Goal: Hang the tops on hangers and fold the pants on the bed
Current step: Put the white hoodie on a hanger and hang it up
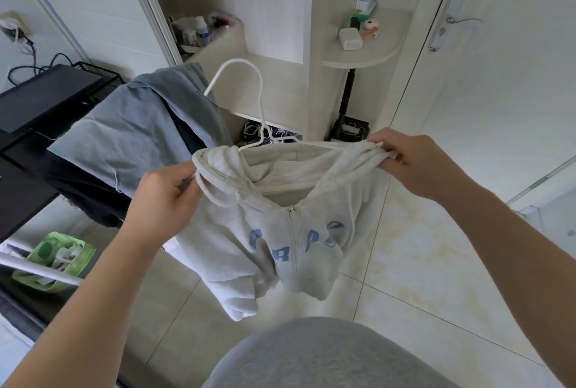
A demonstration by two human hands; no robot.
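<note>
Holding the hoodie (280, 232) up above the floor, the left hand (165, 197) grips one shoulder, fingers curled round the cloth, and the right hand (414, 160) pinches the bunched other shoulder. The hanger (261, 98) sits in the neck, hook rising above the hoodie — so this top looks nearly hung, not yet on a rail. Left of the hoodie, a blue-grey garment (124, 138) lies draped — likely yet to do. No pants or bed show.

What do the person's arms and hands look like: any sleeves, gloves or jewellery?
Both forearms are bare to the frame edge, with no sleeves in view. The left hand and right hand wear no gloves, and no ring, watch or bracelet shows. A grey garment covers the torso below.
</note>
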